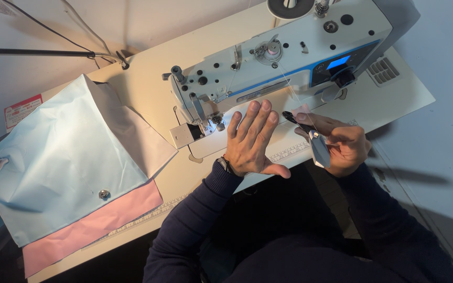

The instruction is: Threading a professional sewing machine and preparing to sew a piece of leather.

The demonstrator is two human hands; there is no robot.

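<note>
Dark sleeves [195,230] close in, then the white sewing machine [284,57] on the desk [394,99]. Left hand [252,139] lies flat, fingers spread, beside the presser foot. Right hand [344,144], grip clamped on small dark thread snips [310,137] just right of it: light, stiff, sharp-tipped, I'd judge, best held by the pale handle.

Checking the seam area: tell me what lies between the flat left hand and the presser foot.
In the head view, only bare lit machine bed separates the left hand from the presser foot. The right hand holds thread snips apart.
</note>
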